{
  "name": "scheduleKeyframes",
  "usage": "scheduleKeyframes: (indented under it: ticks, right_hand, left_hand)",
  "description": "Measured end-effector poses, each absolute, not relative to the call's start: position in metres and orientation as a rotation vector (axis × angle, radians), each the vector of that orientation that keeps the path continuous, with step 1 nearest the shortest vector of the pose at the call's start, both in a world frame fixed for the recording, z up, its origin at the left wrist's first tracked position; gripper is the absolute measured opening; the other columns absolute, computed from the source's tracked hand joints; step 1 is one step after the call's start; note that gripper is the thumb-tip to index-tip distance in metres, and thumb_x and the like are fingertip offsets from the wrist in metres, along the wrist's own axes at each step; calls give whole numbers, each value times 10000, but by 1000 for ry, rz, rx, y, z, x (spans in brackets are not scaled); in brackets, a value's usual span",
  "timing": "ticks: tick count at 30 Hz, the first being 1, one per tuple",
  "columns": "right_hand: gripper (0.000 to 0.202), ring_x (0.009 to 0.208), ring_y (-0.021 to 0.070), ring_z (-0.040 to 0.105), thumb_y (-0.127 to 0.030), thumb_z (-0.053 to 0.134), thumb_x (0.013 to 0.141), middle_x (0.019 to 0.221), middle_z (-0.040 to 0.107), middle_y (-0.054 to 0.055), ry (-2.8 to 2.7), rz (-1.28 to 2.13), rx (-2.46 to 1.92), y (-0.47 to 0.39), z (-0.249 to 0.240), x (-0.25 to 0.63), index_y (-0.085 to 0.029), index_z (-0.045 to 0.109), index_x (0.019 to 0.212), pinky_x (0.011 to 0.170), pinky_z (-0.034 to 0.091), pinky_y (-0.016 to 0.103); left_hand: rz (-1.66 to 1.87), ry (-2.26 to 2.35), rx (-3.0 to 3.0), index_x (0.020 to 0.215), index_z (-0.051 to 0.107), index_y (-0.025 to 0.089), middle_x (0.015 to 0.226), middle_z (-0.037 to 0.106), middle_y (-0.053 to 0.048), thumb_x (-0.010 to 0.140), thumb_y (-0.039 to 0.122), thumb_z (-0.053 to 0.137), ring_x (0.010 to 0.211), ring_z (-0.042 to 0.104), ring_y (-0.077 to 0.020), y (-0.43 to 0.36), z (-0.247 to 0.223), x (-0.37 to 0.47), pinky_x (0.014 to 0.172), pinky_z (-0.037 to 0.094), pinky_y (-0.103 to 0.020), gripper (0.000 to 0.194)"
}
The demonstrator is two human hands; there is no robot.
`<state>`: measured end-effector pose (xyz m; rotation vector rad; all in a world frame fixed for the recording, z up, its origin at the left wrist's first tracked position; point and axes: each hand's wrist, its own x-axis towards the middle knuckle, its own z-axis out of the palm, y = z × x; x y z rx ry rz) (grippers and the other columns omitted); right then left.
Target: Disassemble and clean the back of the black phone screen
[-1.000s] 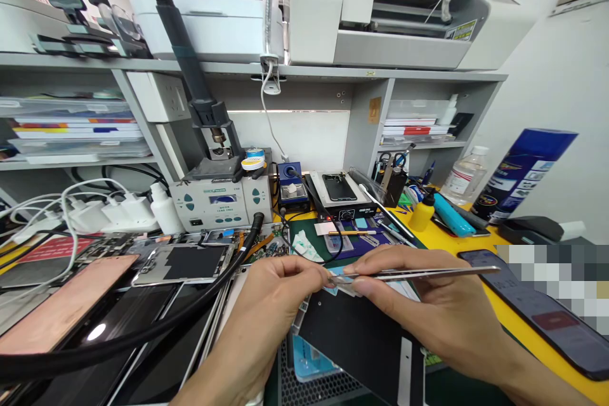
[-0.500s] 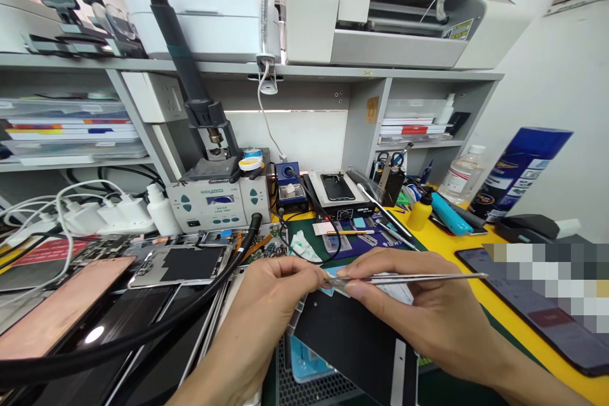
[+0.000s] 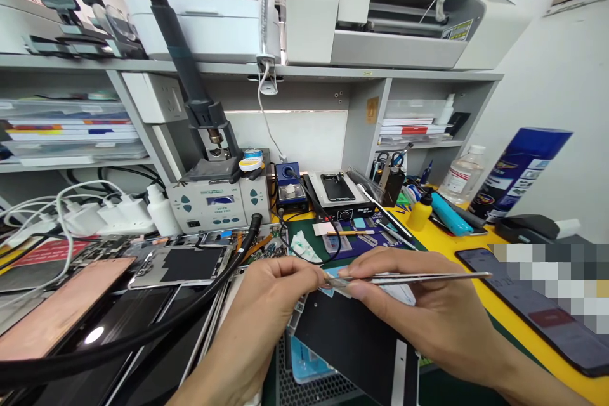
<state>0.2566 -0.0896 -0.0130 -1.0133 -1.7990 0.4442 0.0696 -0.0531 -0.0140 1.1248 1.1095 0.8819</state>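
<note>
Thumb and fingers of my left hand [image 3: 271, 298] are pinched together at the middle of the view, and whatever sits between them is too small to make out. My right hand [image 3: 423, 311] grips a pair of metal tweezers [image 3: 451, 276], held nearly level with the rear end pointing right. A small silvery piece [image 3: 337, 282] shows between the two hands, by the tweezers' working end. Below both hands lies a flat black panel [image 3: 352, 342] with a pale strip near its lower right, resting tilted over a light-blue item [image 3: 304, 358] and a dark perforated mat [image 3: 304, 393].
On the left, a black hose [image 3: 190, 317] crosses several phone screens [image 3: 66, 304]. A hot-air station [image 3: 219, 203] and a small heating plate [image 3: 340, 196] stand behind. A phone [image 3: 523, 311], a yellow bottle [image 3: 420, 212] and a blue spray can [image 3: 521, 171] are right.
The tweezers' rear end has shifted very slightly to the right. Otherwise both hands and the black panel stay almost where they were.
</note>
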Motion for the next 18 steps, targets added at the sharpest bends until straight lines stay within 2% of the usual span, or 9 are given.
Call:
scheduleKeyframes:
  ticks: [10,18]
  right_hand:
    - [116,835,150,746,-169,717,861,895,801,-22,-1778,489,-1024,-89,-13,253,-254,756,929,789,584,217]
    - [79,820,175,737,-243,698,888,895,794,0,-1775,623,-1102,-89,-13,255,-248,763,933,749,577,250]
  left_hand:
    - [877,1085,1115,612,677,167,701,672,-32,719,264,677,755,523,-201,-53,-14,68,743,351,-343,144]
    - [855,1021,1098,635,715,162,712,687,-13,731,241,679,730,531,-158,-52,-16,66,704,371,-276,130]
